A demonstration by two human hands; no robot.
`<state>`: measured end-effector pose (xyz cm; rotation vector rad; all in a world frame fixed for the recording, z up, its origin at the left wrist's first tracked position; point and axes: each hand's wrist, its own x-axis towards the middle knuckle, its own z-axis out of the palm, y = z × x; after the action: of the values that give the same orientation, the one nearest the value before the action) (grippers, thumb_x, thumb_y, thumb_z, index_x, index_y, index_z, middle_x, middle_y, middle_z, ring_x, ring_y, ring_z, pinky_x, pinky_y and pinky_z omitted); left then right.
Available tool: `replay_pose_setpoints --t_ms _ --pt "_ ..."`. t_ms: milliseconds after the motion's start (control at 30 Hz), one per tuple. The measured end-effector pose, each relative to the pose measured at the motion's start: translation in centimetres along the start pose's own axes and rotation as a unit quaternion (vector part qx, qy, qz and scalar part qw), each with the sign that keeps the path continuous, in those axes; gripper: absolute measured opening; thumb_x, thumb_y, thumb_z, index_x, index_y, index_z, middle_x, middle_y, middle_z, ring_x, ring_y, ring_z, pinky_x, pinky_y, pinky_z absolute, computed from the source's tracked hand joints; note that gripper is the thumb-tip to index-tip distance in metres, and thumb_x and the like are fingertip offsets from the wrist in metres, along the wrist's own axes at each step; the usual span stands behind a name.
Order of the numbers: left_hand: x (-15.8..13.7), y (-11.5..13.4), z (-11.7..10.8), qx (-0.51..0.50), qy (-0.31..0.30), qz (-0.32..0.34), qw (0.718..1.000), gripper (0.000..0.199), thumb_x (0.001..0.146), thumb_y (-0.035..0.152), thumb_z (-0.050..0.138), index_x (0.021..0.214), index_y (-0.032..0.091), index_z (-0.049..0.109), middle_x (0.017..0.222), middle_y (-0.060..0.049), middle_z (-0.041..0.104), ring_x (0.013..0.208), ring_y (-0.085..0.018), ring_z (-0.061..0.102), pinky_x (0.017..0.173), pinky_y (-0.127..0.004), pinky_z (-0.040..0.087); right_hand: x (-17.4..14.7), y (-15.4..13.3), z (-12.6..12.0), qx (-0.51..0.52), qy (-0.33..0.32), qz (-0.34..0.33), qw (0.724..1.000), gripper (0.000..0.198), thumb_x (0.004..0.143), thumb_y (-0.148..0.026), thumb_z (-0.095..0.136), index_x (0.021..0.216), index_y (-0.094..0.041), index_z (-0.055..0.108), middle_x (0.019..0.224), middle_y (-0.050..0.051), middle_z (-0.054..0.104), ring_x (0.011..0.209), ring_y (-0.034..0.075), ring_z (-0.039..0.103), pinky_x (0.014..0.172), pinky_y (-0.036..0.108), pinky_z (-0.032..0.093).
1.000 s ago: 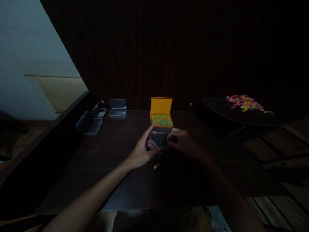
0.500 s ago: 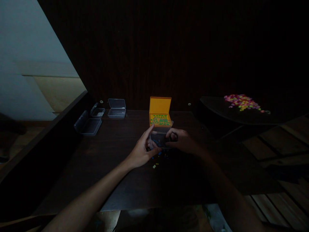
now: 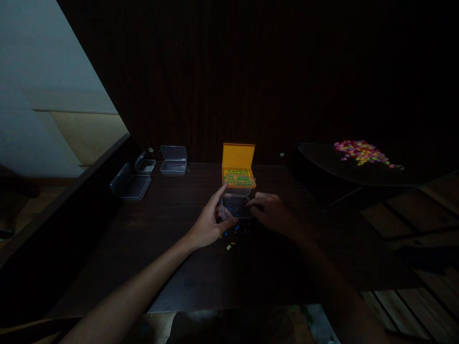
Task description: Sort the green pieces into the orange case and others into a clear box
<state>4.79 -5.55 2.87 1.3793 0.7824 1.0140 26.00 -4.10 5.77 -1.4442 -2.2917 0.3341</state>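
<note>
My left hand (image 3: 211, 222) grips a clear plastic box (image 3: 237, 217) by its left side, thumb at the front and a finger up by the raised lid. The box is held above the dark table, its transparent lid standing up at the back. At the box's right side is my right hand (image 3: 268, 210), its fingers curled together over the edge; whatever they pinch is too dark to make out. Small blue and yellow pieces (image 3: 236, 228) lie below and in front of the box. Behind it stands an open yellow case (image 3: 238, 155) with green pieces inside.
Open clear boxes stand at the back left: one box (image 3: 174, 166), a smaller one (image 3: 146, 166) and a larger one (image 3: 134, 187). A pile of pink and yellow pieces (image 3: 362, 152) lies on a dark curved shelf (image 3: 322, 165) at right. A raised side panel (image 3: 71, 200) borders the left.
My right hand has shifted slightly right and its fingers have drawn together at the box edge. The box has tilted a little, its lid leaning farther back. My left hand keeps its hold.
</note>
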Motion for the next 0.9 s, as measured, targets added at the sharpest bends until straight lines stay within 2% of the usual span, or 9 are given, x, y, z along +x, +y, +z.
replay_pose_setpoints --t_ms 133,300,433,500,533,600,667,767,900 --pt "0.1 0.0 -0.2 -0.005 0.0 -0.007 1.0 0.096 0.078 0.016 0.073 0.155 0.023 0.016 0.101 -0.006 0.063 0.072 -0.009 0.06 0.071 -0.025 0.051 0.0 0.3 0.2 0.019 0.015 -0.012 1.0 0.023 0.083 -0.012 0.054 0.087 -0.022 0.074 0.086 0.004 0.07 0.081 0.019 0.064 0.074 0.031 0.047" --pt "0.2 0.0 -0.6 -0.018 0.009 0.003 1.0 0.096 0.077 0.017 0.074 0.154 0.026 0.018 0.11 -0.009 0.061 0.074 -0.009 0.061 0.071 -0.024 0.05 -0.2 0.4 0.4 0.032 0.035 -0.025 0.999 0.031 0.09 -0.013 0.046 0.11 -0.022 0.068 0.103 0.007 0.069 0.094 0.021 0.063 0.084 0.035 0.048" --pt "0.3 0.2 -0.9 -0.017 0.002 0.017 1.0 0.097 0.078 0.018 0.075 0.155 0.023 0.017 0.092 -0.005 0.065 0.072 -0.011 0.062 0.071 -0.025 0.05 -0.4 0.1 0.4 0.039 0.004 -0.024 0.999 0.034 0.097 -0.022 0.041 0.125 -0.023 0.06 0.11 0.007 0.065 0.099 0.021 0.062 0.087 0.035 0.047" --pt "0.5 0.4 -1.2 -0.009 0.004 0.023 1.0 0.096 0.078 0.019 0.075 0.155 0.023 0.016 0.09 -0.005 0.065 0.071 -0.011 0.062 0.071 -0.025 0.05 -0.6 -0.2 0.4 0.052 0.014 -0.017 0.998 0.036 0.099 -0.029 0.04 0.13 -0.022 0.055 0.112 0.008 0.063 0.099 0.021 0.061 0.086 0.035 0.048" --pt "0.7 0.5 -1.5 -0.004 0.013 0.027 1.0 0.095 0.078 0.02 0.075 0.154 0.024 0.017 0.097 -0.007 0.065 0.071 -0.011 0.062 0.07 -0.025 0.051 -0.8 -0.4 0.5 0.059 0.027 -0.016 0.998 0.037 0.099 -0.033 0.041 0.133 -0.021 0.052 0.111 0.008 0.063 0.098 0.022 0.061 0.085 0.035 0.048" --pt "1.1 0.7 -2.2 0.003 0.046 0.048 0.998 0.093 0.076 0.021 0.077 0.152 0.028 0.024 0.129 -0.014 0.054 0.074 -0.009 0.063 0.071 -0.026 0.052 -1.1 -0.7 0.9 0.068 0.054 -0.024 0.996 0.042 0.098 -0.036 0.044 0.136 -0.02 0.047 0.105 0.008 0.063 0.09 0.021 0.061 0.08 0.034 0.049" --pt "1.6 0.7 -3.0 0.011 0.081 0.063 0.995 0.091 0.073 0.02 0.078 0.149 0.031 0.029 0.141 -0.015 0.044 0.073 -0.007 0.063 0.072 -0.025 0.053 -1.5 -1.1 1.7 0.066 0.074 -0.039 0.994 0.04 0.097 -0.035 0.047 0.133 -0.019 0.049 0.097 0.007 0.063 0.084 0.02 0.061 0.077 0.034 0.049" --pt "2.4 0.5 -4.2 0.0 0.118 0.077 0.99 0.092 0.07 0.019 0.079 0.147 0.031 0.031 0.139 -0.013 0.046 0.071 -0.006 0.062 0.072 -0.024 0.053 -1.9 -1.9 3.5 0.055 0.08 -0.078 0.992 0.027 0.096 -0.031 0.048 0.119 -0.02 0.057 0.098 0.008 0.063 0.087 0.02 0.062 0.079 0.032 0.05" --pt "3.0 -0.2 -4.8 -0.005 0.139 0.081 0.987 0.092 0.067 0.019 0.08 0.145 0.031 0.033 0.135 -0.012 0.049 0.07 -0.005 0.061 0.072 -0.025 0.053 -1.8 -3.5 5.7 0.031 0.03 -0.133 0.99 0.018 0.094 -0.029 0.052 0.106 -0.022 0.064 0.1 0.008 0.062 0.089 0.019 0.061 0.078 0.031 0.05"
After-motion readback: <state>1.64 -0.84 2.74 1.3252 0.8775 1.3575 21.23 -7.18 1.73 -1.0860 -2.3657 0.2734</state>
